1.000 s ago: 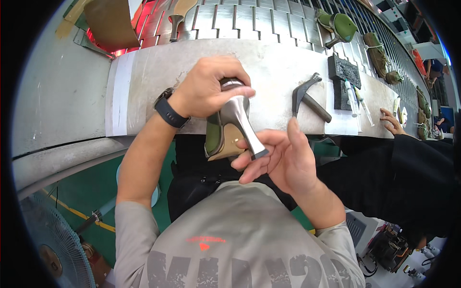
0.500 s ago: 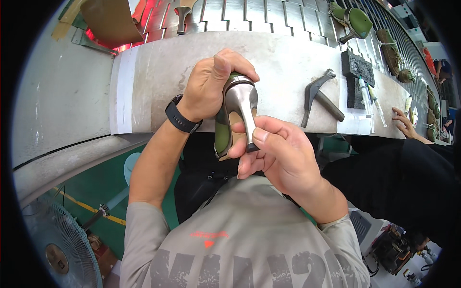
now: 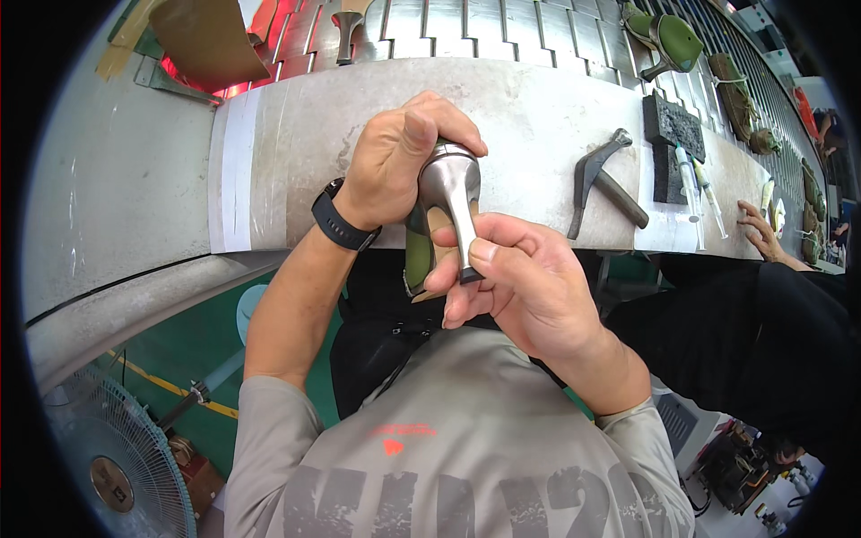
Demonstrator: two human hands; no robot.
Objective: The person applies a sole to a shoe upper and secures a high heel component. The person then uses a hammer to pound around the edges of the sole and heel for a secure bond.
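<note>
A green high-heeled shoe point(image 3: 416, 260) is held upside down at the front edge of the work table. Its silver metallic heel point(image 3: 455, 188) points down toward me and ends in a small black tip. My left hand point(image 3: 392, 161) is wrapped round the back of the shoe beside the heel's broad base. With thumb and fingers my right hand point(image 3: 529, 278) pinches the slender end of the heel, just by the tip. Much of the shoe's upper is hidden behind the heel and my hands.
Right of my hands lies a hammer point(image 3: 606, 184), then dark blocks point(image 3: 671, 134) and syringes point(image 3: 689, 193). Another person's hand point(image 3: 762, 235) rests at the table's right. A slatted metal conveyor point(image 3: 502, 31) beyond carries more shoes, including a green heel point(image 3: 674, 43). A fan point(image 3: 117, 457) stands lower left.
The shoe has turned slightly in my hands, so less green shows above the heel. Both hands keep their hold. The whole view has shifted a little.
</note>
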